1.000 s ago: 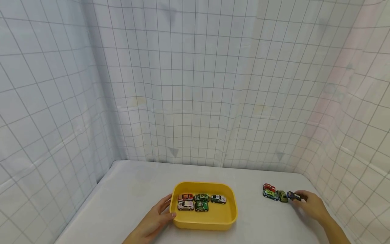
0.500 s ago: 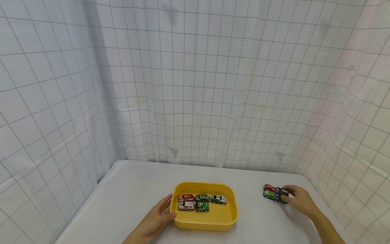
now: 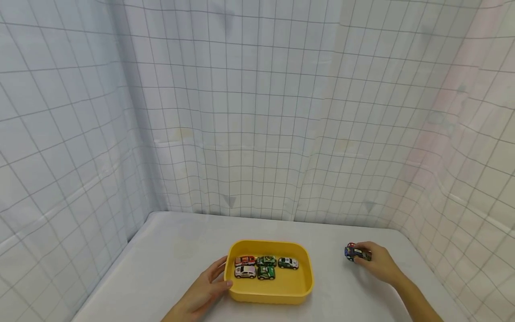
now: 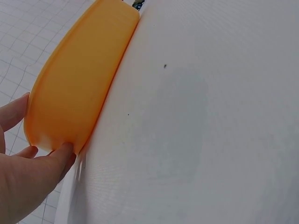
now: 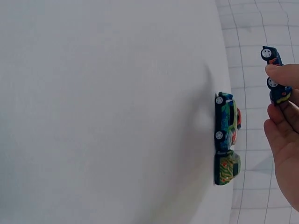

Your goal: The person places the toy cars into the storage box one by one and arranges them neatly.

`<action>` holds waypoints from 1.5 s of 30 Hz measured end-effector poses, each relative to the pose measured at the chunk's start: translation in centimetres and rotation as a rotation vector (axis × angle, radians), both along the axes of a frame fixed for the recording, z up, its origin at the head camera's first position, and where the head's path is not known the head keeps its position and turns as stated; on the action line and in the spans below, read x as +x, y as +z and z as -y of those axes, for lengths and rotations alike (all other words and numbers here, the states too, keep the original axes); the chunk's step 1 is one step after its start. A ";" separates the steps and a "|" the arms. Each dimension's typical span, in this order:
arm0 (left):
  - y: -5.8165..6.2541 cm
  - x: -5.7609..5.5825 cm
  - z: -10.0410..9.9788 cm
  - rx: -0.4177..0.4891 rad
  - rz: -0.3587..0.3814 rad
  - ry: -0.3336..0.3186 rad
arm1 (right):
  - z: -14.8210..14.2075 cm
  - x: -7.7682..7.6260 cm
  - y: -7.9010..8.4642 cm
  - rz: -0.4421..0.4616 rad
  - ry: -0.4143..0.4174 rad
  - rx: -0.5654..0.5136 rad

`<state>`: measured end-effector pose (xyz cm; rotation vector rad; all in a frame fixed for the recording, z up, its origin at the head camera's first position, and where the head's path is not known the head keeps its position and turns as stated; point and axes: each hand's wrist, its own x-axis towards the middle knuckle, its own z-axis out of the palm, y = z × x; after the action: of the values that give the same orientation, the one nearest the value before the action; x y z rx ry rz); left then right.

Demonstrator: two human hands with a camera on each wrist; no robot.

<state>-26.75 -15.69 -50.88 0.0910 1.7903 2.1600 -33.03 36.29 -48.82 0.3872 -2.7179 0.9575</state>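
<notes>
My left hand [image 3: 203,288] grips the left end of a yellow plastic bin [image 3: 269,298], thumb over the rim and fingers against the outer wall. Five or so would be hard to mistake: several toy cars [image 3: 266,273] lie inside. A dark blue toy car [image 5: 272,55] is pinched between thumb and fingers of my right hand [image 3: 378,264], raised off the table. Below it on the table sit a blue-green toy car [image 5: 226,116], a green camouflage toy car [image 5: 228,169] and a red toy car [image 5: 239,118], mostly hidden.
A white-covered table [image 3: 181,241] carries everything. Grid-patterned white curtains [image 3: 261,134] stand at its back and along both sides. The bin's raised walls surround the cars in it.
My right hand has lifted the dark blue car and carried it leftward over the other loose cars. My left hand and the bin have stayed put.
</notes>
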 end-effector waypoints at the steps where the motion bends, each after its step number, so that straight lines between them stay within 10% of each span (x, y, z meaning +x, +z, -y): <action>1: 0.0 0.0 0.0 0.002 0.003 0.001 | 0.4 0.0 0.1 -0.009 0.004 0.002; 45: 0.1 0.2 0.0 0.017 0.003 0.003 | 14.9 0.1 0.8 -0.077 0.410 -0.012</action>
<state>-26.50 -15.72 -50.81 0.0890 1.7719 2.1760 -32.94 21.38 -48.06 0.9851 -2.6107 1.0270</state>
